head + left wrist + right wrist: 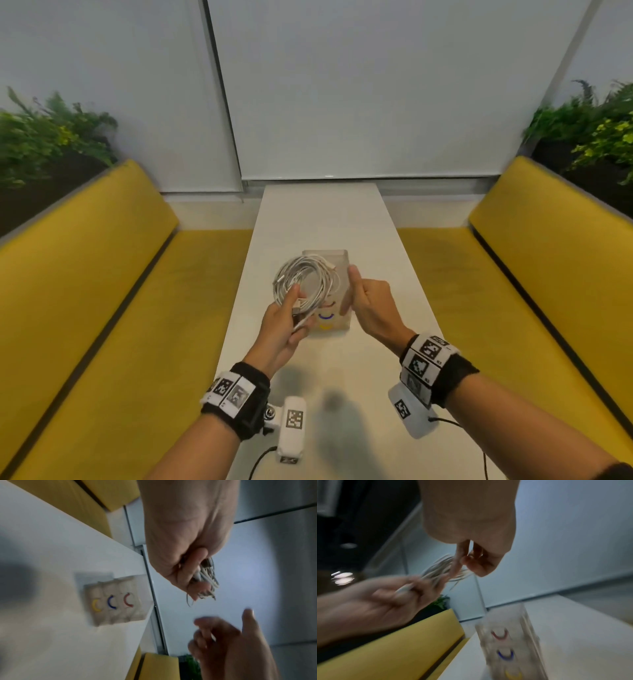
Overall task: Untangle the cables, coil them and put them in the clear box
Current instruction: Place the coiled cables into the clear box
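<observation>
Head view: left hand point(281, 325) grips coiled cables point(303, 281); right hand point(371, 301) curled, thumb up.

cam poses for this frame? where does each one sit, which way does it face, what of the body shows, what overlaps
Head: worn on the head, faces forward and down along the white table; shows both forearms, left hand gripping the coiled white cables, right hand by the clear box.
Left wrist: looks along the left hand at the cables; the right hand shows too.
Right wrist: looks along the right hand, down at the box; left hand in view.
Shared: all three see cables, box and both hands.
</observation>
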The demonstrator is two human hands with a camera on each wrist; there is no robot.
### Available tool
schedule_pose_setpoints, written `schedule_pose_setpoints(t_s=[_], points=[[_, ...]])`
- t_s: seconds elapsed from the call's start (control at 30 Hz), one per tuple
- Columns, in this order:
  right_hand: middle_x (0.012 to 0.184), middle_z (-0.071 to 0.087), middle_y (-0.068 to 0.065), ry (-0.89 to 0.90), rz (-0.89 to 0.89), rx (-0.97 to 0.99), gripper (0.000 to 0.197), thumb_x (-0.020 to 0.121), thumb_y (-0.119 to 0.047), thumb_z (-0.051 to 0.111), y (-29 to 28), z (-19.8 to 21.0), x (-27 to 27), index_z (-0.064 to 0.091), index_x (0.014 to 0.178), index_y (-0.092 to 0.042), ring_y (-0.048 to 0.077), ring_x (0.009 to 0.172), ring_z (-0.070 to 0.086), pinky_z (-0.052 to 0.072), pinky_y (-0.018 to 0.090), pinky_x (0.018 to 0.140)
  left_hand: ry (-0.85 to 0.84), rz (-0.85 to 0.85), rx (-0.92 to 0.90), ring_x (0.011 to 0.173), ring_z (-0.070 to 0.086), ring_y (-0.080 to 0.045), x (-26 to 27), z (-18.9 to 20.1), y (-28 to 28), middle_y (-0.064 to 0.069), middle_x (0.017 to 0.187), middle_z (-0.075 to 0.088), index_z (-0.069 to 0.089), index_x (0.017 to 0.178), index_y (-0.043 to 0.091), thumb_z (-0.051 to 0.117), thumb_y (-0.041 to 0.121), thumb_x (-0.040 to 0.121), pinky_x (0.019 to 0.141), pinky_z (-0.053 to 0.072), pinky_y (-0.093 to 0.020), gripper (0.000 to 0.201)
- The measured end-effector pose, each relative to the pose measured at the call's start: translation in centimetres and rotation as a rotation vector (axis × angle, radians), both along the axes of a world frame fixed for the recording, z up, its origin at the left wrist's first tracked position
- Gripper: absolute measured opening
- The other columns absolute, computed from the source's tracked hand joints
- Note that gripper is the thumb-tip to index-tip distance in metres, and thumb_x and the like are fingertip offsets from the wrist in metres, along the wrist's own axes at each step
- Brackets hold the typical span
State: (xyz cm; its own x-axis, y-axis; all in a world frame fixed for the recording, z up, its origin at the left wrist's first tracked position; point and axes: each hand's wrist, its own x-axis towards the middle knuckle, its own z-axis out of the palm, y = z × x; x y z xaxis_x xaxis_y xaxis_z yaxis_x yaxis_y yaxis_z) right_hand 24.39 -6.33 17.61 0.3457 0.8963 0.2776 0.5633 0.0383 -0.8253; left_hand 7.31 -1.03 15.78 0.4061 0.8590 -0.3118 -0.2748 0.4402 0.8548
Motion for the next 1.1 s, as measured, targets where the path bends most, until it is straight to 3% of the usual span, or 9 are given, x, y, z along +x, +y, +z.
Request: schedule_pose_setpoints(t_s=[0.1, 0.17, 0.33, 0.5, 0.67, 0.8, 0.93, 1.0, 1.1], points=[[0.046, 0.057, -0.003, 0.221, -0.093, -0.207, 0.065, 0.104, -0.038, 0.037, 0.5, -3.8, 2.1, 0.073, 0.059, -0.008, 0.011, 0.043, 0.053, 0.047, 0.024, 0.054, 0.038, -0.007, -0.092, 0.039, 0.034, -0.009, -2.6, -2.6, 0.7, -0.021, 0.088, 0.066, 0.052, 0.1, 0.007, 0.059, 0.041, 0.096, 0.028, 0.018, -0.016, 0.035], [0.058, 0.06, 0.005, 0.361, -0.105, -0.376, 0.046, 0.101, -0.032, 0.045, 1.2, -6.9, 2.6, 0.074, 0.075, -0.008, 0.018, 0.048, 0.052, 0.049, 0.028, 0.05, 0.058, -0.003, -0.122, 0.038, 0.034, -0.009, -3.9, -4.0, 1.2, -0.022, 0.084, 0.066, 0.047, 0.098, 0.01, 0.058, 0.038, 0.097, 0.028, 0.018, -0.016, 0.03], [0.071, 0.061, 0.008, 0.691, -0.132, -0.514, 0.019, 0.096, -0.02, 0.059, 4.2, -11.1, 1.0, 0.069, 0.095, -0.004, 0.016, 0.05, 0.053, 0.048, 0.025, 0.046, 0.095, -0.039, -0.14, 0.051, 0.044, -0.015, -5.1, -5.6, 3.2, -0.026, 0.108, 0.053, 0.05, 0.093, 0.012, 0.058, 0.035, 0.099, 0.039, 0.026, -0.019, 0.025], [0.074, 0.064, 0.011, 0.943, -0.306, -0.435, 0.01, 0.094, -0.012, 0.061, 6.9, -13.1, -1.2, 0.065, 0.098, -0.004, 0.017, 0.051, 0.053, 0.047, 0.024, 0.044, 0.169, -0.074, -0.147, 0.053, 0.048, -0.016, -5.8, -6.8, 4.4, -0.031, 0.108, 0.057, 0.052, 0.091, 0.013, 0.059, 0.036, 0.1, 0.041, 0.039, -0.022, 0.025], [0.067, 0.065, 0.007, 1.169, -0.508, -0.352, 0.012, 0.078, -0.012, 0.077, 8.2, -13.4, -2.3, 0.066, 0.075, -0.009, 0.016, 0.052, 0.053, 0.046, 0.023, 0.046, 0.155, -0.072, -0.155, 0.053, 0.048, -0.017, -6.2, -7.3, 5.2, -0.032, 0.108, 0.058, 0.051, 0.09, 0.013, 0.057, 0.034, 0.101, 0.043, 0.036, -0.022, 0.025], [0.065, 0.06, 0.006, 1.296, -0.555, -0.301, 0.016, 0.08, -0.011, 0.078, 8.9, -12.9, -3.2, 0.067, 0.068, -0.01, 0.016, 0.055, 0.052, 0.05, 0.026, 0.055, 0.141, -0.097, -0.162, 0.056, 0.05, -0.018, -6.2, -7.5, 5.4, -0.034, 0.11, 0.06, 0.053, 0.091, 0.012, 0.057, 0.034, 0.101, 0.043, 0.041, -0.023, 0.024], [0.079, 0.067, 0.011, 1.305, -0.522, -0.28, 0.009, 0.08, -0.01, 0.077, 8.5, -13.2, -2.9, 0.069, 0.08, -0.005, 0.019, 0.07, 0.063, 0.061, 0.035, 0.073, 0.126, -0.072, -0.162, 0.057, 0.051, -0.019, -5.9, -7.2, 5.4, -0.034, 0.109, 0.059, 0.054, 0.091, 0.012, 0.056, 0.033, 0.102, 0.045, 0.044, -0.024, 0.023], [0.088, 0.068, 0.016, 1.319, -0.495, -0.244, 0.016, 0.082, -0.005, 0.072, 8.0, -13.7, -2.8, 0.069, 0.096, 0.003, 0.022, 0.076, 0.066, 0.062, 0.031, 0.064, 0.126, -0.037, -0.152, 0.058, 0.051, -0.019, -5.5, -6.7, 5.3, -0.032, 0.107, 0.057, 0.053, 0.091, 0.011, 0.054, 0.031, 0.103, 0.046, 0.045, -0.024, 0.023], [0.093, 0.07, 0.016, 1.419, -0.462, -0.232, 0.022, 0.083, 0.0, 0.069, 7.1, -14.0, -2.8, 0.065, 0.106, 0.0, 0.018, 0.066, 0.066, 0.056, 0.022, 0.054, 0.155, 0.006, -0.06, 0.056, 0.048, -0.019, -4.6, -5.5, 5.4, -0.029, 0.095, 0.061, 0.051, 0.091, 0.01, 0.049, 0.028, 0.105, 0.046, 0.04, -0.025, 0.023]])
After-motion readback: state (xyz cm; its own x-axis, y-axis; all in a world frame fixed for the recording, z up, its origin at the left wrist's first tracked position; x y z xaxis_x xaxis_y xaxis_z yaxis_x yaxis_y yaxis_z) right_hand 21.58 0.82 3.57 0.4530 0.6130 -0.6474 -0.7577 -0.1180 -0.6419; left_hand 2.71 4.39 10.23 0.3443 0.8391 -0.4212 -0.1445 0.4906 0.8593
